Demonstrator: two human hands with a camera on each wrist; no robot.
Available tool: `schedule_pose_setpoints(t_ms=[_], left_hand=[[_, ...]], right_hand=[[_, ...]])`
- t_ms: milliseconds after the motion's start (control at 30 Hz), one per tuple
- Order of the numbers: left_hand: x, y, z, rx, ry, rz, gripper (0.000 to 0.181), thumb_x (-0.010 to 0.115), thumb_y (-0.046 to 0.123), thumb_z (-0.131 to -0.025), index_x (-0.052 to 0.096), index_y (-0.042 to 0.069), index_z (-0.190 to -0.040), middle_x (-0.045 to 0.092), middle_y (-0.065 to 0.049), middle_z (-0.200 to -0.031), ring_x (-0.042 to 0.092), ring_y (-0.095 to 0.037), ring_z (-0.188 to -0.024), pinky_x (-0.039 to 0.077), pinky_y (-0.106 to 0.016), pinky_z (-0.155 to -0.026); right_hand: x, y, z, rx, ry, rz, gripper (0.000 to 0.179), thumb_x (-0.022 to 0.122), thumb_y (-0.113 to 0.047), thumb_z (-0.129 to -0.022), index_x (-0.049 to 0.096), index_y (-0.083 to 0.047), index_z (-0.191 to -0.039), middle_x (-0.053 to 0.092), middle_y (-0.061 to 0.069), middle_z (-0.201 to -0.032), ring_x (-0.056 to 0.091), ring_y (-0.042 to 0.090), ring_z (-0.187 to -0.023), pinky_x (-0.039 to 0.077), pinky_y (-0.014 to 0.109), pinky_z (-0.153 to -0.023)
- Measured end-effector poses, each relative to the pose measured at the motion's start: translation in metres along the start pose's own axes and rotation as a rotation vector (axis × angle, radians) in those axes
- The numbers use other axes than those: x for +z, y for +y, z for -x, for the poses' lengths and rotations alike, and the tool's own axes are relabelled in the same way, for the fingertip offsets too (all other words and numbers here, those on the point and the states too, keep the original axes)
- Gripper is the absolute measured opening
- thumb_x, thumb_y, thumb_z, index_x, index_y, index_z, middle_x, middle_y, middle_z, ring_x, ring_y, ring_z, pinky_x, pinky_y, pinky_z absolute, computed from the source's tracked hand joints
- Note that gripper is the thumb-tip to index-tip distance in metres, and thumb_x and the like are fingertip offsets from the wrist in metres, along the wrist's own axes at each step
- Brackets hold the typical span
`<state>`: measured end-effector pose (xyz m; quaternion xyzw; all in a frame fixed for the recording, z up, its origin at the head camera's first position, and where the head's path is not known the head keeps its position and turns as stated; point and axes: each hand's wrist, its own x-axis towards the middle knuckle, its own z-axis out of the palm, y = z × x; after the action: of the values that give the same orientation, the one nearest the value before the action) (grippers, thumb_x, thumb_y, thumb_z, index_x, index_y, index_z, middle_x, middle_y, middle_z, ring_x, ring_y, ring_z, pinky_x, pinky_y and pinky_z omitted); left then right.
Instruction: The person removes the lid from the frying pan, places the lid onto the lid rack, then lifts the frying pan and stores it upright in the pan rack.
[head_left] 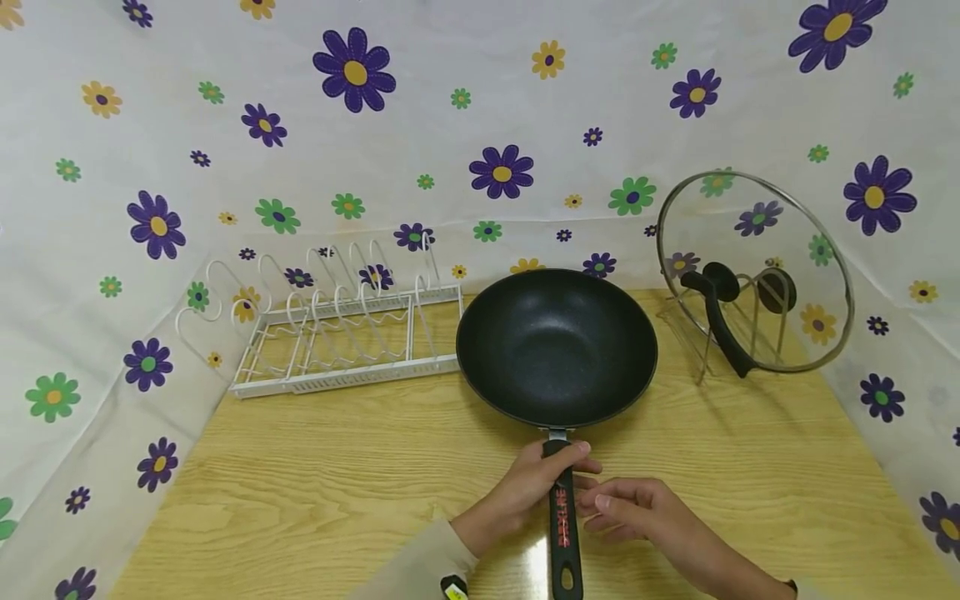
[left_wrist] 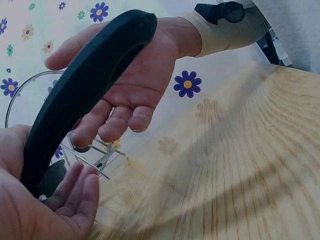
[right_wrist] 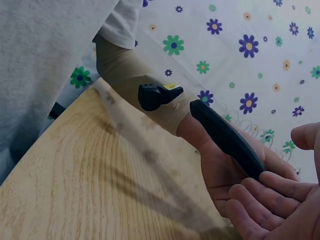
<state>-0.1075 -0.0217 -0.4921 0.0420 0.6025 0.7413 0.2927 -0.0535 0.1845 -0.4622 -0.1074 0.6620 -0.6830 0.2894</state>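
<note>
A black wok (head_left: pixel 557 350) lies in the middle of the table, its inside facing up and its long handle (head_left: pixel 564 517) toward me. My left hand (head_left: pixel 525 483) holds that handle close to the pan, thumb across the top and fingers beneath. Just right of the handle is my right hand (head_left: pixel 652 512), its fingers loosely bent and fingertips near the handle's side. In the left wrist view the black handle (left_wrist: pixel 85 90) passes between both hands. The right wrist view has the right hand's (right_wrist: pixel 285 210) fingers spread close by the handle's underside, gripping nothing.
A white wire dish rack (head_left: pixel 345 379) stands to the left, its end close beside the wok. At the back right, a glass lid (head_left: pixel 852 308) with a black handle leans upright in a small wire stand (head_left: pixel 705 358). Flower-printed cloth (head_left: pixel 420 100) walls the wooden table (head_left: pixel 315 492).
</note>
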Motion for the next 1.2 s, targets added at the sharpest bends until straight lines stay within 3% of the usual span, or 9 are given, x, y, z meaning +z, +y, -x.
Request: schedule_pose_setpoints(t_ms=[233,367,500,1000,1200], left_hand=[[0.004,0.0,-0.003,-0.017,-0.029,0.195,0.046,0.069,0.008,-0.096,0.047,-0.008,-0.134,0.069,-0.014,-0.101,0.07,-0.01,-0.074,0.058,-0.021,-0.068],[0.004,0.002,-0.004,-0.039,-0.057,0.253,0.049,0.065,0.0,-0.095,0.04,-0.012,-0.136,0.066,-0.015,-0.101,0.069,-0.01,-0.072,0.058,-0.019,-0.068],[0.003,0.003,-0.003,-0.048,-0.079,0.243,0.048,0.063,-0.001,-0.096,0.039,-0.012,-0.135,0.066,-0.014,-0.101,0.068,-0.009,-0.073,0.057,-0.018,-0.071],[0.001,0.008,-0.001,-0.05,-0.094,0.156,0.027,0.063,0.003,-0.099,0.05,-0.005,-0.121,0.07,-0.008,-0.098,0.071,-0.006,-0.077,0.057,-0.017,-0.074],[0.001,0.008,0.0,-0.033,-0.072,0.105,0.028,0.064,0.006,-0.099,0.053,-0.005,-0.122,0.072,-0.008,-0.099,0.071,-0.007,-0.077,0.057,-0.019,-0.076]], right_hand=[[0.005,0.006,-0.005,0.031,-0.04,-0.048,0.046,0.048,-0.025,-0.109,0.059,0.013,-0.132,0.072,0.012,-0.121,0.071,0.02,-0.104,0.058,0.038,-0.088],[0.008,0.009,-0.009,0.036,-0.094,-0.094,0.041,0.047,-0.025,-0.109,0.066,0.007,-0.125,0.075,0.008,-0.114,0.073,0.018,-0.101,0.058,0.037,-0.087],[0.015,0.012,-0.012,0.051,-0.184,-0.172,0.035,0.044,-0.025,-0.11,0.071,-0.004,-0.118,0.076,0.003,-0.107,0.074,0.016,-0.098,0.059,0.034,-0.087],[0.049,0.022,-0.023,0.037,-0.485,-0.723,0.035,0.028,-0.015,-0.113,0.056,-0.011,-0.134,0.069,0.003,-0.126,0.066,0.02,-0.119,0.052,0.035,-0.101],[0.054,0.022,-0.024,0.043,-0.522,-0.841,0.033,0.026,-0.011,-0.113,0.051,-0.011,-0.135,0.067,0.004,-0.129,0.065,0.019,-0.121,0.052,0.036,-0.102]])
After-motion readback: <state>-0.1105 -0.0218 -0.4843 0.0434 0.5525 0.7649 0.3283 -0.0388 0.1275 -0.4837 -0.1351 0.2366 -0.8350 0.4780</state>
